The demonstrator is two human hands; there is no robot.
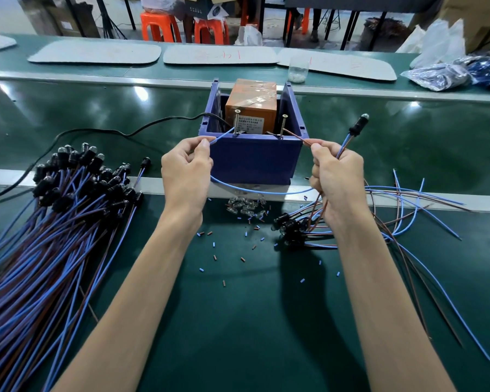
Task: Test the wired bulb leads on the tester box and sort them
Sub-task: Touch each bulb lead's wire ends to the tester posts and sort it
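The blue tester box (255,157) stands at the table's middle, with an orange unit (252,108) inside and two upright screws (236,121) on its front rim. My left hand (186,171) pinches a light-blue wire (255,191) whose tip touches the left screw. My right hand (337,176) grips the brown wire (294,137), which reaches the right screw (282,125), and the lead's black bulb holder (358,124) sticks up above the fist. The bulb looks unlit.
A big pile of bulb leads (68,199) lies at the left. A smaller bunch (292,226) and loose wires (413,210) lie at the right. Loose glass bulbs (245,207) and insulation bits litter the mat. A black cable (96,134) runs left from the box.
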